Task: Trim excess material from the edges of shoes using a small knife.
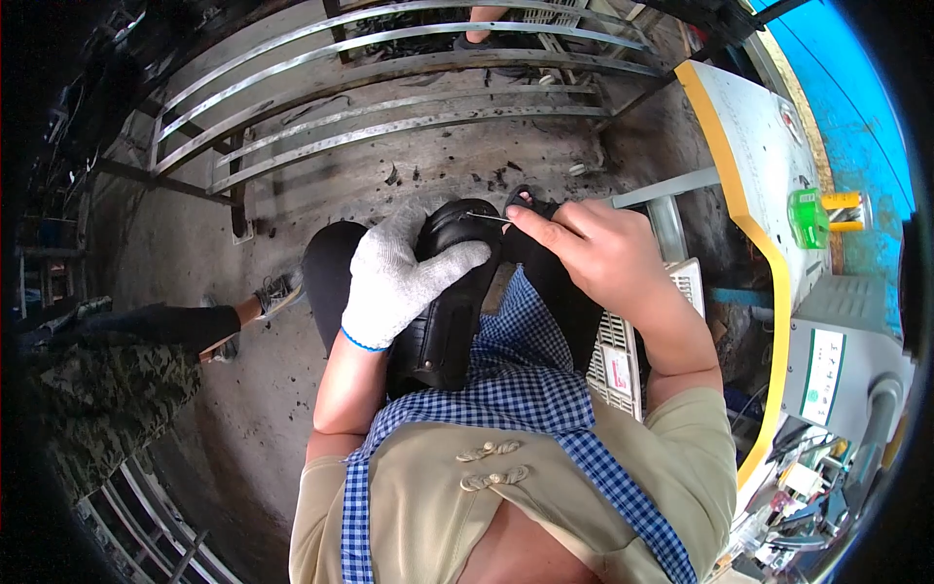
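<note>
Seemingly for steadiness, a black piece [453,321] is gripped at the lap's [530,336] far edge by left hand [394,268]; tool [489,216], by right hand [605,245].

Littered grey floor [258,399], long metal rack [467,56], white table [754,122] — yellow-edged

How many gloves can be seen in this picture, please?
1: a white glove, worn on the left hand, over the black item in the lap. The right hand wears none. Other people's hands do not show, so more may be hidden.
</note>
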A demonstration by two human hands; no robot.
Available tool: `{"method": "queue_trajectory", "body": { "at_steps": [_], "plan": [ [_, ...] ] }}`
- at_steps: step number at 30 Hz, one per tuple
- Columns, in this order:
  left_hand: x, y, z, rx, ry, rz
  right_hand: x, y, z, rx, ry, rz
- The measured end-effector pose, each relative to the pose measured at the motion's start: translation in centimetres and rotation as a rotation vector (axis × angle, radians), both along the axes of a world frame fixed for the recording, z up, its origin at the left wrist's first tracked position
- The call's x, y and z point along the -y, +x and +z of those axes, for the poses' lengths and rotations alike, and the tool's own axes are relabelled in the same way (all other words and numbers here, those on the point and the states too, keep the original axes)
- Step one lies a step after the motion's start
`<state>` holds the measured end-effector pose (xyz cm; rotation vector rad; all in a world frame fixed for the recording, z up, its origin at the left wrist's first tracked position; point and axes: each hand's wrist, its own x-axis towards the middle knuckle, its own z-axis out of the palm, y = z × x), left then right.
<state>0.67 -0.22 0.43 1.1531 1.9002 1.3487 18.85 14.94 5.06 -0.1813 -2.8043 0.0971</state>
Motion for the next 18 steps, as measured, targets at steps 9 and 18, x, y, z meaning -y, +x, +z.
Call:
{"method": "queue_trajectory", "body": {
  "at_steps": [9,18],
  "plan": [
    [0.2,-0.3,0.3,0.030,-0.058,0.039,2.0,-0.9,-3.5,-0.126,-0.254,-0.097],
    [0.7,-0.8,-0.2,0.028,-0.026,0.081,2.7,-1.9,-5.1,-0.232,-0.588,-0.112]
  ]
}}
